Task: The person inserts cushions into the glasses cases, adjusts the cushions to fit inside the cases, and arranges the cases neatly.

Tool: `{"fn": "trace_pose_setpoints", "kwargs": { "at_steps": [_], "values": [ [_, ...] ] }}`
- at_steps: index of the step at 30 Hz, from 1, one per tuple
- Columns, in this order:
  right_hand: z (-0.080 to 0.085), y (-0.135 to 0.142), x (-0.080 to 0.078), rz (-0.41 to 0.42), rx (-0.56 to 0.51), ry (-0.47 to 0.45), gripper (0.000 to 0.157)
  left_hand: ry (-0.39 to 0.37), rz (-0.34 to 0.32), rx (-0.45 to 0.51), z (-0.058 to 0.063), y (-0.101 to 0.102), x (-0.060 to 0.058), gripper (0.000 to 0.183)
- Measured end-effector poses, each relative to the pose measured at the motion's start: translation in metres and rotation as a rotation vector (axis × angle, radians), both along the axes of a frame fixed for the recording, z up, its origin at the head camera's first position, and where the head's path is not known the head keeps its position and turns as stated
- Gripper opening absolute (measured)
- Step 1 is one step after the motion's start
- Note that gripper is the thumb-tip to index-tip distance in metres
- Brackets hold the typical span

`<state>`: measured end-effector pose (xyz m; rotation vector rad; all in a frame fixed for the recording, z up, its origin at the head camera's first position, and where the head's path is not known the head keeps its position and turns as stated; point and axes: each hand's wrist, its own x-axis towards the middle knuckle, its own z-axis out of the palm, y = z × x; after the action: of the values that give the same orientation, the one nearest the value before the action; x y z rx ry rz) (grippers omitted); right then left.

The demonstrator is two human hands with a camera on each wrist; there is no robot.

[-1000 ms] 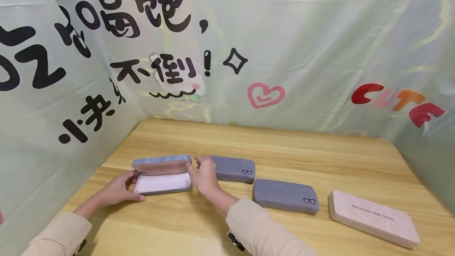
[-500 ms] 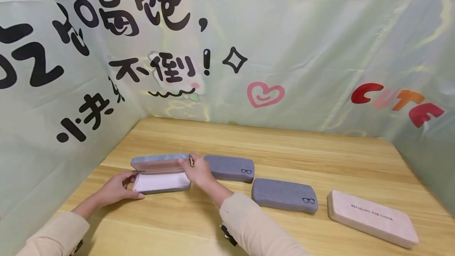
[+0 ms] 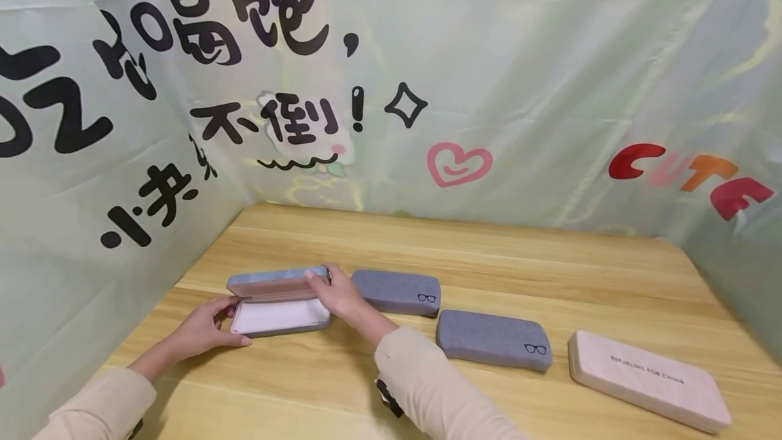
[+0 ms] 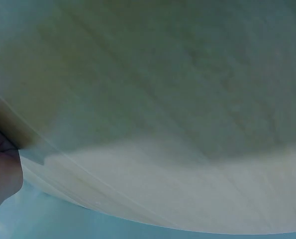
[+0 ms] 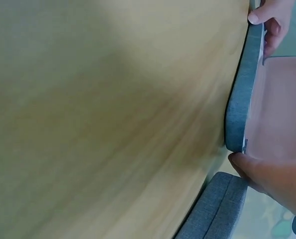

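A blue-grey glasses case (image 3: pixel 280 326) stands with its lid raised on the left side of the table. Its lining is pink, and a pale cloth (image 3: pixel 277 316) lies in the base. My left hand (image 3: pixel 204 326) grips the base's left end, thumb at the front corner. At the other end, my right hand (image 3: pixel 339 292) holds the lid's right edge, its thumb on the inner side. In the right wrist view, the lid's pink inside (image 5: pixel 279 104) shows between the two hands. The left wrist view catches only part of the left hand (image 4: pixel 3 172) at its edge.
A closed grey-blue glasses case (image 3: pixel 396 292) lies just right of my right hand. Another grey-blue case (image 3: pixel 493 339) sits beyond it, and a pink case (image 3: pixel 649 381) lies at the far right. Printed curtains (image 3: pixel 519 87) surround the wooden table (image 3: pixel 489 243).
My right hand has moved left, from beside the case to a hold on the lid's right edge. The left hand keeps its grip, and the lid's angle looks about the same.
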<state>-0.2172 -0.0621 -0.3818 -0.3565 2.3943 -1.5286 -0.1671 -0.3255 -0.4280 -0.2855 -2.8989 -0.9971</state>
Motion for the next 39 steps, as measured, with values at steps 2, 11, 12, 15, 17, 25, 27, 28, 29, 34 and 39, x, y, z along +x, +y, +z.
{"fn": "trace_pose_setpoints", "kwargs": {
  "at_steps": [2,11,12,15,17,25,27,28,29,34,39],
  "values": [
    [0.001,0.000,-0.001,0.002,0.002,-0.005,0.059,-0.006,0.012,-0.025,-0.001,0.000,-0.001,0.080],
    [0.006,0.001,-0.005,-0.017,0.018,-0.021,0.050,-0.002,0.015,-0.020,-0.002,0.001,-0.003,0.080],
    [0.006,0.002,-0.006,-0.010,0.018,-0.031,0.049,-0.003,0.014,-0.015,-0.002,0.000,-0.003,0.079],
    [0.005,0.002,-0.007,0.000,0.000,-0.053,0.045,-0.005,0.015,-0.018,-0.003,-0.001,-0.003,0.079],
    [0.005,0.002,-0.008,0.001,-0.019,-0.058,0.043,-0.008,0.023,-0.022,-0.002,-0.001,-0.002,0.080],
    [0.000,0.001,-0.008,-0.019,-0.079,-0.041,0.041,-0.003,0.031,-0.026,0.002,-0.001,0.001,0.078],
    [-0.001,0.001,-0.008,-0.013,-0.081,-0.024,0.040,0.003,0.031,-0.022,0.001,-0.001,0.001,0.077],
    [-0.002,0.001,-0.008,-0.006,-0.083,-0.018,0.039,0.006,0.032,-0.017,0.001,-0.001,0.001,0.077],
    [-0.002,0.002,-0.008,0.000,-0.087,-0.023,0.038,0.009,0.030,-0.014,0.000,-0.001,0.001,0.076],
    [-0.004,0.004,-0.009,0.025,-0.108,-0.028,0.036,0.012,0.019,0.004,-0.002,-0.002,0.001,0.073],
    [-0.008,0.008,-0.011,0.059,-0.149,0.016,0.033,0.009,0.010,0.016,-0.001,-0.001,0.001,0.069]
  ]
}}
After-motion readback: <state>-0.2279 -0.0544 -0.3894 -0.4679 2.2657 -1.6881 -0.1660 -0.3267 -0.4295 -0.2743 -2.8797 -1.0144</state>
